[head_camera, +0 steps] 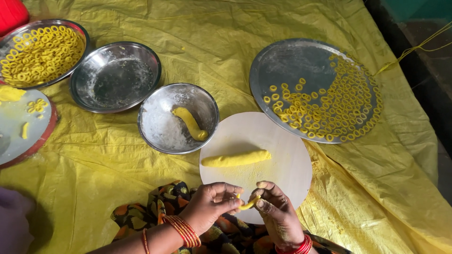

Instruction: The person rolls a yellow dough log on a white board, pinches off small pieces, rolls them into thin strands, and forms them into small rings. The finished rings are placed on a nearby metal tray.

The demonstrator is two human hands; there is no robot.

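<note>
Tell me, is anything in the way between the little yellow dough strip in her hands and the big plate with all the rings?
Nothing visible blocks it. The dough strip is pinched between the left hand and right hand over the round white board. The ring plate lies just beyond the board, up and to the right. The dough log sits off to the left.

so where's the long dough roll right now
The long dough roll lies on the round white board, just ahead of both hands, right of the small steel bowl.
</note>
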